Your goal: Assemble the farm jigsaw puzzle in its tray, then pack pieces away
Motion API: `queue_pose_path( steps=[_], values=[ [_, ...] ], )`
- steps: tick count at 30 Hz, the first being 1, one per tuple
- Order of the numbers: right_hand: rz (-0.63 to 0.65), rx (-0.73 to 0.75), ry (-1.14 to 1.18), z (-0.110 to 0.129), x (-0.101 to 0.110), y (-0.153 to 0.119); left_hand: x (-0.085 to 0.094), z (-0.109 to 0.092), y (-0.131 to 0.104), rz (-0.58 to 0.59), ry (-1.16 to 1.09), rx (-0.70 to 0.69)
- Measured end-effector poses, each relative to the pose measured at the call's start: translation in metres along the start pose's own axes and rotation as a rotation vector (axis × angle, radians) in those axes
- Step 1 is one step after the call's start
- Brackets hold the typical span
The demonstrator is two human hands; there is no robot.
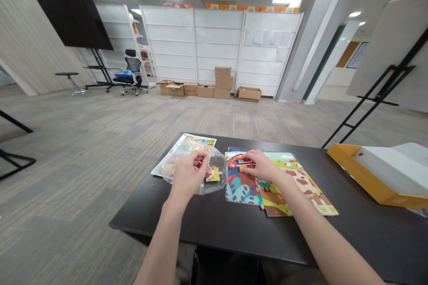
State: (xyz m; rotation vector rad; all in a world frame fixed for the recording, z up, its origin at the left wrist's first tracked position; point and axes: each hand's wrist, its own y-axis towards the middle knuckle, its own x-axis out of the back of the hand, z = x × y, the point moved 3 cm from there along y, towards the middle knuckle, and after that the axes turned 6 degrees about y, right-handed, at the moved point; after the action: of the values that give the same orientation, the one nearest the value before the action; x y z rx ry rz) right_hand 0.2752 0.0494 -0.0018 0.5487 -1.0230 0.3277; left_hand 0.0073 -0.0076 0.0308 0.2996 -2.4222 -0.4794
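Note:
My left hand (192,167) is closed, thumb and fingers pinching the edge of a clear plastic bag (200,187). A yellow puzzle piece (212,174) shows through the bag, and other colourful contents are blurred by the plastic. My right hand (257,164) is over the upper left of a colourful farm-scene puzzle (244,191), its thumb and forefinger on either side of a reddish puzzle piece (236,160). The right fingers partly hide that piece. A printed sheet (163,167) lies beneath the bag.
The black table (160,220) carries a yellow and white open box (374,187) at the right. Beyond it stand a whiteboard on a black stand (377,98), cardboard boxes (223,82), an office chair (131,73) and a large screen (76,22).

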Motion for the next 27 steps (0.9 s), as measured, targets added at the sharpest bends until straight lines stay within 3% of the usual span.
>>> queue_pose_path(
  steps=[6,13,17,23,27],
  values=[
    [-0.014,-0.006,0.014,-0.001,0.002,0.0,0.001,0.0,0.0,-0.014,0.008,-0.01],
    [0.103,-0.134,0.2,-0.012,0.007,-0.006,0.002,-0.002,-0.001,0.001,0.0,-0.003],
    [0.053,-0.116,0.239,-0.01,0.012,-0.006,0.002,-0.003,-0.001,0.006,0.002,-0.009],
    [-0.122,-0.034,0.266,0.004,0.021,-0.005,0.002,-0.001,-0.001,-0.002,-0.001,-0.006],
    [-0.098,0.008,0.31,0.013,0.009,-0.002,0.002,-0.001,-0.002,0.0,-0.003,-0.003]
  ],
)
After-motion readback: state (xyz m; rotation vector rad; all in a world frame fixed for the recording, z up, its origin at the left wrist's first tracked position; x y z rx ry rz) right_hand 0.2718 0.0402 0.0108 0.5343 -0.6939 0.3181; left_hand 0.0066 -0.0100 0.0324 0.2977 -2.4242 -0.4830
